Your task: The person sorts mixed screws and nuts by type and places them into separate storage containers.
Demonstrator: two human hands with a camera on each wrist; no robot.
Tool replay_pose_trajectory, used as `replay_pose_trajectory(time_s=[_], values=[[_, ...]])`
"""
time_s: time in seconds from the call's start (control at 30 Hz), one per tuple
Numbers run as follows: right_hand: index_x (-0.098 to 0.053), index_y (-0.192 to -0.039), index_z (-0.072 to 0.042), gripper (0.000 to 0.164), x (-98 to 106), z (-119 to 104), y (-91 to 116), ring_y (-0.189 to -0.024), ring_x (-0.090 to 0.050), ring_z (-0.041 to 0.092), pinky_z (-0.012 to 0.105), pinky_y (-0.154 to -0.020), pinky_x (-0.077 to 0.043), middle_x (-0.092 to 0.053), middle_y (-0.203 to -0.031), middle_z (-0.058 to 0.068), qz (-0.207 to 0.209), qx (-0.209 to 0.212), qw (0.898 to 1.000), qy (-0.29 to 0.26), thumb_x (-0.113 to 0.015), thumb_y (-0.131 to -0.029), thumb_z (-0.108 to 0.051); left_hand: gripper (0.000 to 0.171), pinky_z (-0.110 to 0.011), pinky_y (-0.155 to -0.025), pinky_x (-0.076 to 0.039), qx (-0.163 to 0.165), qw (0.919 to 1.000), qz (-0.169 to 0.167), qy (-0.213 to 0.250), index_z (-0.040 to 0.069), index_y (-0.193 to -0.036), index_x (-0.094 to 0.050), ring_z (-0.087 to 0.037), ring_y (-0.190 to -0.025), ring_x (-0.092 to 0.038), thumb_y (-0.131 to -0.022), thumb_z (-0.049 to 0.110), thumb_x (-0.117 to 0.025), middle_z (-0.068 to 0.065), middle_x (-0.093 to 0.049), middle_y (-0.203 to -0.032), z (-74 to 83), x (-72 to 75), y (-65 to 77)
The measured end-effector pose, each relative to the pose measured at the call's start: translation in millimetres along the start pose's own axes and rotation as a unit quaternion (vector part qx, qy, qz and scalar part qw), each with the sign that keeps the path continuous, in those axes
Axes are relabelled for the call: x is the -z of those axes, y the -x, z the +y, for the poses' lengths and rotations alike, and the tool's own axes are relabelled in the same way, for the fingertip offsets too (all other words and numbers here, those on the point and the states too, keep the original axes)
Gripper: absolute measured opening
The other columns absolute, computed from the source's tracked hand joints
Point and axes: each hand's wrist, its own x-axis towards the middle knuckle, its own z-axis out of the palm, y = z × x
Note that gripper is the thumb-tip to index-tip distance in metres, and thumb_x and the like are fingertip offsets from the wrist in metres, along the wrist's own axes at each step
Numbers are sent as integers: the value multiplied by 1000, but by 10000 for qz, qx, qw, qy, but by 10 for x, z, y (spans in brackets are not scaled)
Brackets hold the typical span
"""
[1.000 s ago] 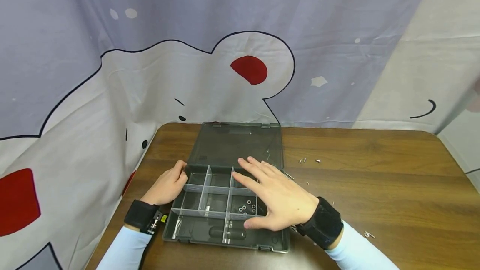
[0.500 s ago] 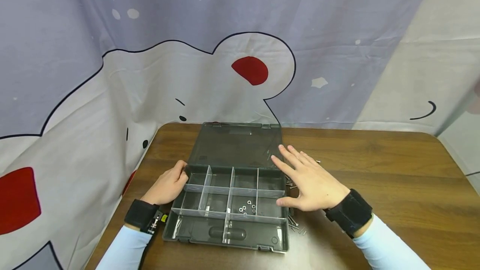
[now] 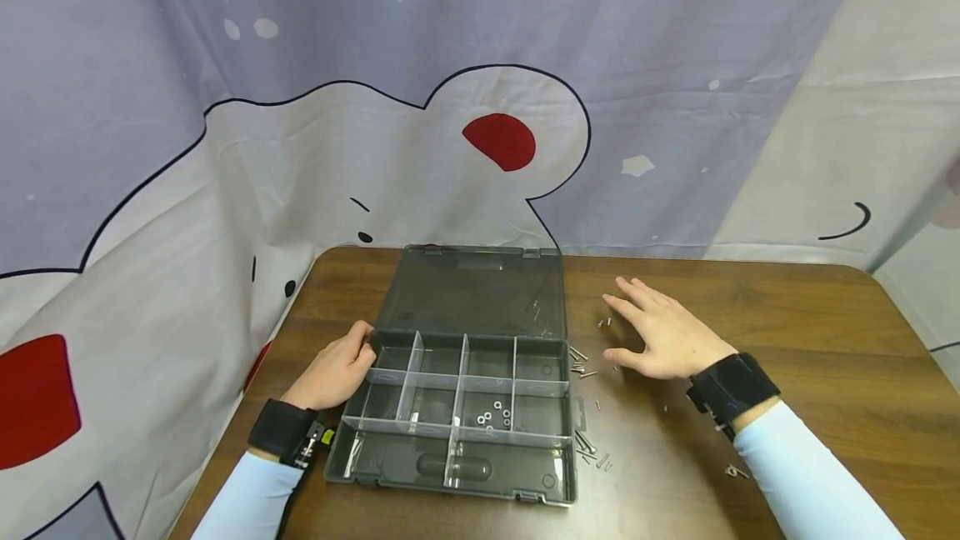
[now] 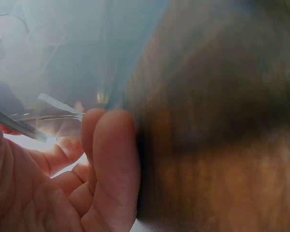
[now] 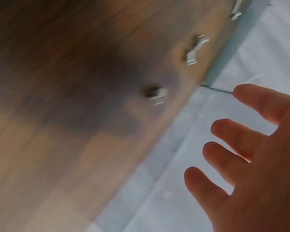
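A grey see-through compartment box (image 3: 405, 473) lies with its lid (image 3: 465, 294) folded back on the wooden table. Several small nuts (image 3: 487, 417) sit in one middle compartment. My left hand (image 3: 333, 369) grips the box's left side near the hinge; in the left wrist view its curled fingers (image 4: 117, 159) meet the clear plastic. To the right of the box, my right hand (image 3: 667, 336) hovers over the table with fingers spread, holding nothing. Small screws (image 3: 604, 322) lie just beyond its thumb and fingertips. The right wrist view shows short metal pieces (image 5: 157, 95) below the fingers.
Loose screws (image 3: 579, 363) lie along the box's right side, with more screws (image 3: 587, 445) closer to the front. A nut and screw (image 3: 736, 471) lie under the right forearm's side. A printed cloth (image 3: 675, 107) hangs behind the table (image 3: 810, 307).
My right hand has moved right, from above the box compartments to above the table, fingers still spread. That uncovers the right compartments and screws beside the box. My left hand keeps its hold.
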Motion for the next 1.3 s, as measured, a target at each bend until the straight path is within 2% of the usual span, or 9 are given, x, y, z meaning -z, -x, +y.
replay_pose_trajectory(time_s=[0.2,0.3,0.43,0.5,0.7,0.9,1.13,1.3], values=[[-60,-139,1,63,-151,210,-94,-137,-52,47,61,-110,-43,-51,-150,27,196,-29,9998,-42,-72,-92,-40,31,-36,-72,-41,-1,10000,-2,-5,8,-132,-48,-19,-80,-53,-104,17,-39,-5,-56,-93,1,2,-1],[-67,-128,3,48,-217,258,-126,-113,-65,39,53,-100,-51,-62,-128,22,398,-38,9992,44,-75,-89,-25,31,-36,-72,-41,19,10000,-9,-11,8,-132,-48,-20,-79,-53,-104,17,-38,-5,-55,-92,5,2,-2],[-73,-113,5,34,-265,253,-141,-84,-65,28,48,-82,-54,-61,-99,13,730,-106,9971,176,-78,-83,-10,31,-36,-70,-41,25,10000,-31,3,7,-132,-48,-19,-78,-52,-104,17,-38,-5,-54,-91,13,3,-3],[-74,-106,4,28,-271,228,-150,-79,-64,29,48,-79,-55,-61,-93,11,859,-233,9959,167,-78,-81,-7,30,-36,-70,-41,34,10000,-12,35,8,-130,-49,-20,-77,-52,-104,17,-38,-5,-54,-90,16,8,-2],[-76,-92,0,14,-259,150,-179,-80,-68,35,52,-78,-55,-63,-87,12,956,-694,9930,74,-73,-79,1,28,-36,-72,-42,33,10000,38,12,10,-128,-50,-20,-79,-53,-104,17,-40,-4,-55,-91,11,11,0],[-72,-79,-4,11,-262,119,-214,-76,-67,36,53,-72,-54,-63,-80,10,1024,-1049,9892,17,-68,-75,6,27,-36,-71,-41,17,10000,-4,49,10,-128,-50,-20,-79,-53,-104,16,-40,-4,-54,-90,3,4,5],[-62,-66,-10,20,-264,110,-229,-65,-59,28,48,-64,-49,-60,-70,7,1118,-1088,9878,19,-64,-70,9,27,-35,-70,-41,9,10000,19,29,10,-128,-49,-19,-77,-52,-104,16,-40,-4,-53,-90,-3,8,-4],[-50,-60,-15,26,-275,118,-201,-60,-48,22,39,-58,-40,-51,-65,2,1145,-1038,9880,63,-62,-65,7,28,-35,-70,-41,14,10000,-4,55,9,-129,-49,-19,-77,-52,-104,17,-40,-4,-53,-90,2,2,-6]])
